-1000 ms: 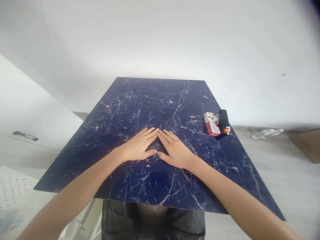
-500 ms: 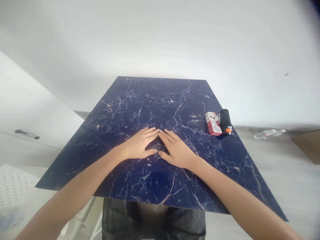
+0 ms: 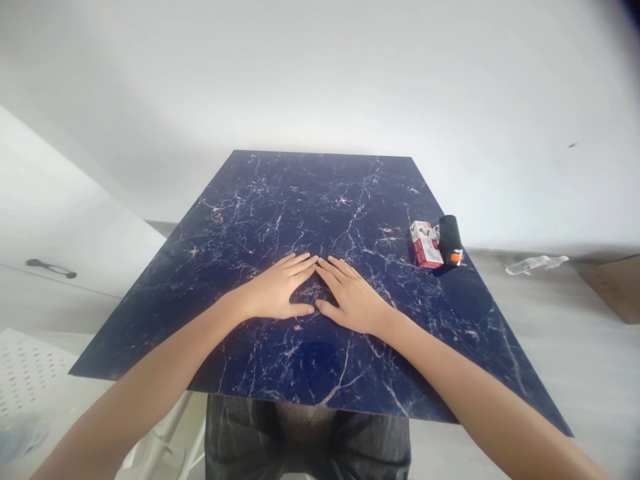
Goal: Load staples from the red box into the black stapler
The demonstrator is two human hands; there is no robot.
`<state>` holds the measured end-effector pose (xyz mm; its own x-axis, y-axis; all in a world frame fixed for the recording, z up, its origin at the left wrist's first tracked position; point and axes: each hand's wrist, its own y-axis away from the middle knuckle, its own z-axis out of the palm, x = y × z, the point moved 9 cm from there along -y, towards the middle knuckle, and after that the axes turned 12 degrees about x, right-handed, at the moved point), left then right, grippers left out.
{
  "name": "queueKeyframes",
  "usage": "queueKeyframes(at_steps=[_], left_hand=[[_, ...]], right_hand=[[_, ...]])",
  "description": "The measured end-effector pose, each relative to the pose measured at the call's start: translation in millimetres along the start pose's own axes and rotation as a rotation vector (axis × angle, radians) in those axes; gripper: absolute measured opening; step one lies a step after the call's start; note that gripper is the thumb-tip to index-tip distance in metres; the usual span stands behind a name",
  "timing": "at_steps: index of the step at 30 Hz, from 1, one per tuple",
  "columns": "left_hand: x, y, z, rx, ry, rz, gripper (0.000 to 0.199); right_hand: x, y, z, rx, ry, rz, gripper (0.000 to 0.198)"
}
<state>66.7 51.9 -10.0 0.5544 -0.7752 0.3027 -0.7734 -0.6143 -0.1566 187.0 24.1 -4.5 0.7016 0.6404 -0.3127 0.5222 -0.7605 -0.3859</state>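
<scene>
My left hand (image 3: 280, 287) lies flat, palm down, on the dark blue marble-patterned table (image 3: 310, 200), thumb held away from the fingers. My right hand (image 3: 356, 293) rests the same way beside it. The fingertips of both hands meet or nearly meet near the middle, and the thumb tips are close together. Neither hand holds anything. To the right of my right hand, a small red and white box (image 3: 427, 245) sits on the table. Right against it or very near is a black roll-like object (image 3: 450, 239) with an orange label, by the table's right edge.
On the floor to the right lies a clear plastic bottle (image 3: 536, 265), with a cardboard box (image 3: 615, 287) beyond it. A white perforated surface (image 3: 30, 373) is at lower left, below a white cabinet with a dark handle (image 3: 51, 269). A white wall stands behind the table.
Both hands stay in place on the table. The view has shifted very slightly, so the table and the things around it appear a little higher.
</scene>
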Motion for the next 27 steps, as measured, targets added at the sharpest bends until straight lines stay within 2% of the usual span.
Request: queueKeyframes(at_steps=[12, 16, 27], left_hand=[[-0.6, -1.3, -3.2, 0.032, 0.004, -0.050, 0.085], [-3.2, -1.1, -4.5, 0.078, 0.018, -0.034, 0.078], [-2.5, -1.8, -4.6, 0.089, 0.008, -0.028, 0.076]], right_hand=[[3.1, 1.5, 1.1, 0.005, -0.019, 0.011, 0.071], [2.9, 1.3, 0.6, 0.000, -0.011, 0.014, 0.070], [2.7, 0.4, -2.8, 0.014, -0.018, 0.009, 0.067]])
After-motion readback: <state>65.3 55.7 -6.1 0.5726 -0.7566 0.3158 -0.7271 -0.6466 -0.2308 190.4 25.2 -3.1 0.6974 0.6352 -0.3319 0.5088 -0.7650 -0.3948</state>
